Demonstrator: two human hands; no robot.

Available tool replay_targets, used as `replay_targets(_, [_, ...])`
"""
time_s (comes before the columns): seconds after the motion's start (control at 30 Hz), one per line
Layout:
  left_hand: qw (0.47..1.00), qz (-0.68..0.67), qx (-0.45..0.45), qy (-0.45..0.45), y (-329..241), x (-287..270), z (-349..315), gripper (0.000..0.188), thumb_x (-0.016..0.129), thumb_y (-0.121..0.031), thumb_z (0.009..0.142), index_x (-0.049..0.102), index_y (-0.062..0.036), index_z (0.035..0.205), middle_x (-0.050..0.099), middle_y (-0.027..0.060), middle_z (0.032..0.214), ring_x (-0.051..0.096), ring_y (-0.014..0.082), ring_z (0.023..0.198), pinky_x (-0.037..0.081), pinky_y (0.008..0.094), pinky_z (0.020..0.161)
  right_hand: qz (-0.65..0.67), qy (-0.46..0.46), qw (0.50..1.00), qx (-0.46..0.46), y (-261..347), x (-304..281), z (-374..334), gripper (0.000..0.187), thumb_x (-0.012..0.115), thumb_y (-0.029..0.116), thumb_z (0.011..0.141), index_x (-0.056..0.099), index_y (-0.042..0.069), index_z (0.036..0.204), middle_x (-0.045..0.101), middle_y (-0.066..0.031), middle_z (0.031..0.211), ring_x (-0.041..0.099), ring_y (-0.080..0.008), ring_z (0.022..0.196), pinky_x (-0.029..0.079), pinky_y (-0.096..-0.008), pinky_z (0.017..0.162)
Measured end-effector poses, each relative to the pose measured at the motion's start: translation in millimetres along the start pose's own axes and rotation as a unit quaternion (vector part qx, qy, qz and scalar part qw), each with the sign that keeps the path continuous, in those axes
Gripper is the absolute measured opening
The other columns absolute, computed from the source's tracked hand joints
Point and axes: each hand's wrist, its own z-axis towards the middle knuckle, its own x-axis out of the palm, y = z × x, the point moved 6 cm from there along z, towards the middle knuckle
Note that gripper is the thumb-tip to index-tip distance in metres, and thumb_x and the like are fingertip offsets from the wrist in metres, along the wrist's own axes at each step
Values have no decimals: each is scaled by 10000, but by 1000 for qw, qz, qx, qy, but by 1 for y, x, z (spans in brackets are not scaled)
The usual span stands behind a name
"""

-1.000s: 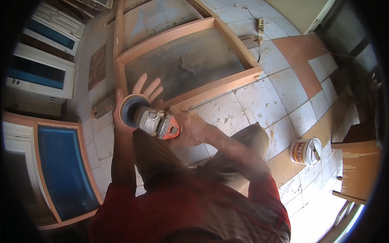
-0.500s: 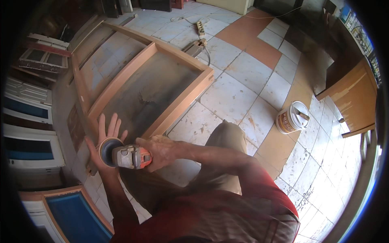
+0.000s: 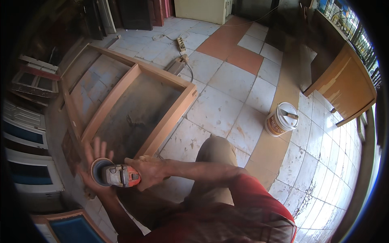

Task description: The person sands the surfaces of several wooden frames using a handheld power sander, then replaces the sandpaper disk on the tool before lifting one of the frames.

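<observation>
My right hand is wrapped round the red and grey body of an angle grinder. The grinder has a round disc at its head. My left hand lies behind the disc, palm toward it and fingers stretched out. The fingers are a little blurred, and the disc hides most of the palm. Whether the palm touches the disc I cannot tell. Just beyond both hands a large wooden frame with a crosspiece lies low over the tiles, a dark panel showing within its nearer section.
A white bucket with a tool across its top stands to the right. Past the frame lie a power strip and a cord. Blue-paned frames line the left side. A wooden panel stands at the far right.
The view has shifted, so the frame, bucket and power strip sit further left. Both hands and the grinder keep their places relative to each other; my left fingers look more blurred.
</observation>
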Motion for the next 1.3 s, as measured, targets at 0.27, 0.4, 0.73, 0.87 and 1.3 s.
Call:
replay_targets(0.27, [985, -15, -76, 151, 25, 20, 0, 1018, 301, -793, 882, 50, -108, 1593, 12, 263, 1629, -14, 385, 1518, 177, 569, 1162, -26, -29, 999, 1, -6, 6, -7, 595, 769, 240, 656, 481, -15, 1110, 667, -242, 826, 682, -418, 834, 542, -465, 737])
replay_targets(0.4, [990, -61, -92, 87, 48, -33, 2, 953, 273, -775, 917, 184, -90, 1573, 173, 233, 1612, 161, 367, 1489, 241, 512, 1169, -87, -29, 988, 121, -17, -7, -1, 622, 790, 276, 670, 491, 4, 1143, 668, -245, 943, 665, -406, 943, 540, -457, 770])
replay_targets(0.73, [558, 766, -319, 2, 178, -171, -56, 1009, 581, -632, 881, 157, -10, 1554, 82, 266, 1608, 103, 468, 1478, 242, 506, 1176, 80, -371, 913, 149, -103, -136, -40, 310, 735, 203, 785, 600, 43, 1014, 592, 16, 816, 539, -78, 653, 465, -275, 589])
replay_targets(0.87, [512, 797, -320, 16, 202, -167, -64, 1107, 653, -611, 842, 52, -25, 1564, -80, 280, 1603, -1, 571, 1442, 276, 642, 1124, 162, -471, 853, 157, -160, -214, -105, 364, 715, 371, 842, 602, 59, 992, 570, 6, 816, 535, -88, 701, 443, -271, 606])
replay_targets(1.3, [464, 828, -307, 67, 199, -175, -64, 1198, 690, -665, 772, 81, 6, 1555, 68, 379, 1546, 40, 603, 1420, 305, 581, 1142, 264, -531, 802, 66, -275, -275, -282, 404, 652, 422, 899, 570, 84, 1105, 617, -42, 898, 606, -172, 821, 507, -319, 756])
